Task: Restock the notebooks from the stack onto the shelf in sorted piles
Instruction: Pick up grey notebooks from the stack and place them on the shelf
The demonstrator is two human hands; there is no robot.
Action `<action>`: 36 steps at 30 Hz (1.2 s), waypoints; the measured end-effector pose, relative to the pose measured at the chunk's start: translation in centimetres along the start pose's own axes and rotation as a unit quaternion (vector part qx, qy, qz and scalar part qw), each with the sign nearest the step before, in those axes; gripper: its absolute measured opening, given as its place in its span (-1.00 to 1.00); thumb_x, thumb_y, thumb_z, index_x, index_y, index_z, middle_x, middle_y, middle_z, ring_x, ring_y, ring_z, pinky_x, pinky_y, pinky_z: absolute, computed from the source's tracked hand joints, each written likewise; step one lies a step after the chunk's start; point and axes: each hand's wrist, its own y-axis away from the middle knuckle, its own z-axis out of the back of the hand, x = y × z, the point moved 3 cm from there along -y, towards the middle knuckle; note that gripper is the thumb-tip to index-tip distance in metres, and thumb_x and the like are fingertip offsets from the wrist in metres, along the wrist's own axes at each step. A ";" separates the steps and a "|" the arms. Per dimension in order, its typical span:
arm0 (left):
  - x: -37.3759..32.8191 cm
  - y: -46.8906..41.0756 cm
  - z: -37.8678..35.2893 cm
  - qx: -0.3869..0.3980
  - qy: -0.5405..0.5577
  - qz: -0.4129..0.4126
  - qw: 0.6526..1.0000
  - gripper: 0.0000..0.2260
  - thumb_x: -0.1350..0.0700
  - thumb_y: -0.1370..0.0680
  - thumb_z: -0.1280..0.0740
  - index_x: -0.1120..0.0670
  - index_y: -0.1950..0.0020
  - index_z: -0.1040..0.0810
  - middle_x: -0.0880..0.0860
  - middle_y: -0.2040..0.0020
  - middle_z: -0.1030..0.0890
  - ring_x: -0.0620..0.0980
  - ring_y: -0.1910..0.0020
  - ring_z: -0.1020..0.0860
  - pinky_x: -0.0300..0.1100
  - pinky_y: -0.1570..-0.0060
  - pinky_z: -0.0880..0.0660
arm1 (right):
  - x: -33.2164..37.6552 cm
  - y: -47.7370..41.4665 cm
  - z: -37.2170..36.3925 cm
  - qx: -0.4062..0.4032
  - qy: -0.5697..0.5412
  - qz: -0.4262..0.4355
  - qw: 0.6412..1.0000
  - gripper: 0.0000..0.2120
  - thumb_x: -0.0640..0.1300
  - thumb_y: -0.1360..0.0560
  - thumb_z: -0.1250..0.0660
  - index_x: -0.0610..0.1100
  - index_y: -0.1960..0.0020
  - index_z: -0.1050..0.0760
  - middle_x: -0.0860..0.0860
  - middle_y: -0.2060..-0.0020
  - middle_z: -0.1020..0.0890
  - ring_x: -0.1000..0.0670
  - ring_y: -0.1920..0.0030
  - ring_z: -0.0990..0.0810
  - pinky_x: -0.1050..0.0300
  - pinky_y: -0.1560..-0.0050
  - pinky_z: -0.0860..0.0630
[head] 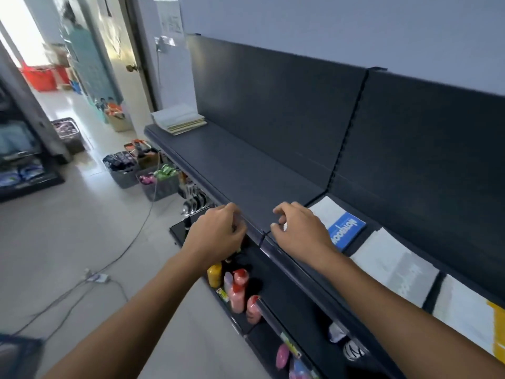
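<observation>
Grey shelf (232, 165) bears three sorted piles (393, 266) at four o'clock, stack (179, 120) waiting at eleven; my left hand (218, 232) and right hand (300, 228) hover loosely curled, seemingly empty.

stack (181, 121) on shelf (246, 170) far left | three piles (393, 266) right | bottles (237, 289) below

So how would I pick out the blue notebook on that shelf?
Find the long dark shelf along the wall. On its nearer section lies a row of notebook piles, just past the person's right hand. The blue notebook lies nearest that hand: the only bright blue cover with white lettering, while its neighbours are pale.
</observation>
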 end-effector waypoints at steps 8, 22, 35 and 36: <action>9.5 -7.8 3.2 -0.022 -0.005 0.046 0.999 -0.80 -0.03 -0.58 -0.25 0.00 -0.14 -0.54 -0.03 0.02 -0.62 0.00 0.05 -0.58 -0.03 0.07 -0.56 | 5.8 -12.8 -5.3 0.020 -0.016 0.060 0.998 -0.72 0.02 -0.58 -0.27 0.01 -0.28 -0.48 0.09 -0.10 -0.54 -0.04 -0.03 -0.57 -0.01 -0.02 -0.54; 27.2 -21.5 8.5 -0.056 -0.006 0.136 0.989 -0.75 -0.03 -0.59 -0.25 0.00 -0.21 -0.56 -0.11 0.02 -0.63 -0.08 0.07 -0.59 -0.03 0.02 -0.58 | 16.3 -34.8 -14.6 0.058 -0.033 0.116 0.991 -0.75 0.01 -0.57 -0.32 0.03 -0.23 -0.49 0.10 -0.02 -0.54 0.00 0.02 -0.57 0.08 0.05 -0.47; 44.5 -34.6 12.8 -0.032 -0.010 0.074 0.997 -0.76 -0.05 -0.60 -0.23 -0.02 -0.20 -0.54 -0.13 0.01 -0.62 -0.08 0.04 -0.57 -0.05 0.01 -0.59 | 26.3 -49.6 -22.7 0.040 -0.023 0.059 0.997 -0.74 0.04 -0.55 -0.32 0.07 -0.22 -0.49 0.14 0.01 -0.52 0.03 0.07 -0.57 0.08 0.07 -0.50; 45.6 -35.6 13.1 -0.029 -0.012 0.064 0.997 -0.77 -0.05 -0.60 -0.23 -0.03 -0.19 -0.54 -0.13 0.01 -0.62 -0.09 0.04 -0.57 -0.05 0.01 -0.59 | 27.0 -50.5 -23.2 0.036 -0.022 0.053 0.998 -0.74 0.05 -0.55 -0.31 0.09 -0.22 -0.49 0.15 0.03 -0.51 0.04 0.08 -0.56 0.07 0.07 -0.52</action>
